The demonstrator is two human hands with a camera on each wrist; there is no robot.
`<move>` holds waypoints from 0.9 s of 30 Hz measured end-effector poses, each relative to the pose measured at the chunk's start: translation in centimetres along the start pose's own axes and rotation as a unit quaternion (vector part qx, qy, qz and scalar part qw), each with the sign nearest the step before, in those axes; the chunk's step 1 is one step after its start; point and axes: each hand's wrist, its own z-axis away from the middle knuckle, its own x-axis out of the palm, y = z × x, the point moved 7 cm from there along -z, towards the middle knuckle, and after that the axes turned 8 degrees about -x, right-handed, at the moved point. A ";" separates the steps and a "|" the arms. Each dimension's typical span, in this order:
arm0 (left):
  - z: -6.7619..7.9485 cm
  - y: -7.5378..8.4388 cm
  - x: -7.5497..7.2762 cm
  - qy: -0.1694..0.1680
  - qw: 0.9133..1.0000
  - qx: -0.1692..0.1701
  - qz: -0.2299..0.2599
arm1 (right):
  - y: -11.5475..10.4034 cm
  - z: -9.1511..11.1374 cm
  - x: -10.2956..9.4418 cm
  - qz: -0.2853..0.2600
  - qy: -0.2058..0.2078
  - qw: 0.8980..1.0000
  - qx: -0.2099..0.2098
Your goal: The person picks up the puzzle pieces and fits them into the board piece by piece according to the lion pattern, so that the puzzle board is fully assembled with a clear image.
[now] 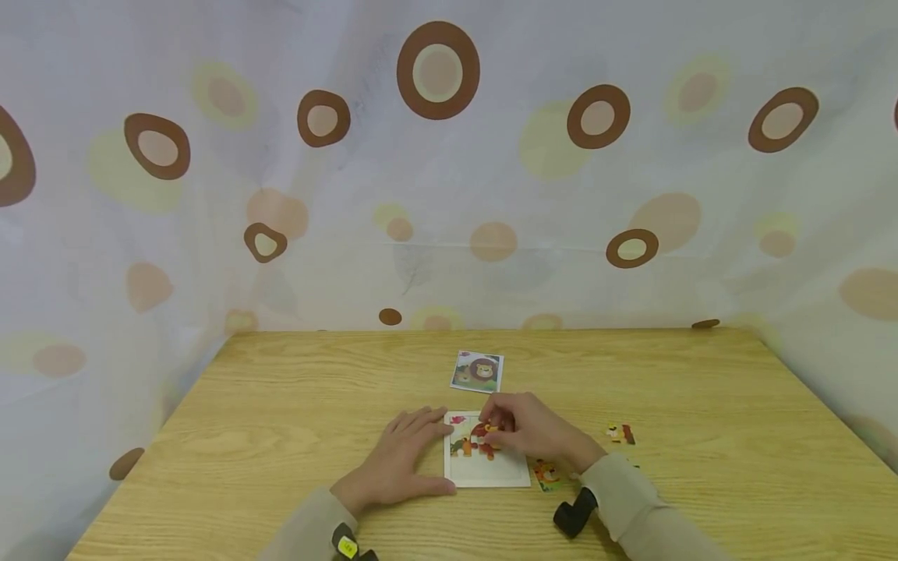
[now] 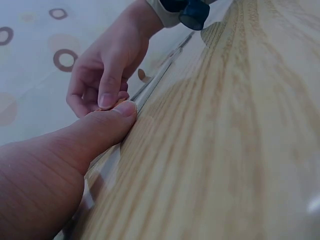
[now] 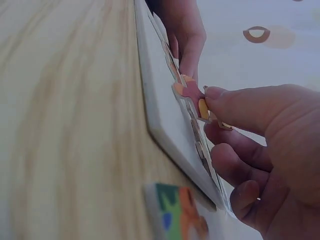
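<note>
A white puzzle tray (image 1: 491, 475) lies on the wooden table between my hands, with several jigsaw pieces (image 1: 460, 447) set in its upper left part. My left hand (image 1: 401, 465) rests at the tray's left side, fingers extended, fingertips at the upper edge and thumb by the lower corner. Over the tray's upper right, my right hand (image 1: 535, 427) pinches a puzzle piece (image 3: 203, 108) between thumb and fingers. Red and yellow show on that piece, which is tilted close over the tray beside the other red pieces; the fingers hide part of it.
Behind the tray lies a picture card (image 1: 477, 372) with a lion on it. One loose puzzle piece (image 1: 620, 434) sits right of my right hand, and another loose piece (image 1: 546, 475) lies by the tray's right edge, under the right wrist. A spotted curtain (image 1: 449, 179) hangs behind the table.
</note>
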 end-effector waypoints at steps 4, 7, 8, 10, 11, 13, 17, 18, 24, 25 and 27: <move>0.1 0.0 0.0 0.002 1.000 0.001 -0.001 | 0.2 -0.2 0.4 0.004 0.003 1.000 -0.004; 0.1 0.0 0.0 0.003 1.000 0.001 -0.001 | 0.3 -0.4 0.6 0.006 0.002 1.000 0.009; 0.1 0.0 0.0 0.003 1.000 0.002 -0.002 | 0.3 -0.4 0.7 0.007 0.001 1.000 0.011; 0.1 0.0 0.0 0.003 1.000 0.003 -0.002 | 0.3 -0.4 0.8 0.011 -0.001 1.000 0.016; 0.1 0.0 0.0 0.003 1.000 0.003 -0.003 | 0.3 -0.4 0.9 0.010 -0.002 1.000 0.018; 0.0 0.0 0.0 0.004 1.000 0.004 -0.005 | 0.3 -0.4 0.9 0.016 -0.004 1.000 0.019; -0.1 0.0 0.0 0.007 1.000 0.007 -0.008 | 0.2 -0.4 1.1 0.028 -0.008 0.999 0.019; -0.1 -0.1 0.0 0.008 1.000 0.006 -0.010 | 0.2 -0.4 1.2 0.031 -0.008 0.999 0.023; -0.1 -0.1 0.0 0.007 1.000 0.005 -0.007 | 0.1 -0.4 1.3 0.020 0.001 0.999 0.027; -0.1 -0.1 0.1 0.007 1.000 0.004 -0.006 | 0.1 -0.4 1.3 0.015 0.002 1.000 0.027; -0.1 -0.2 0.1 0.007 1.000 0.005 -0.007 | 0.0 -0.4 1.3 0.008 0.001 1.000 0.026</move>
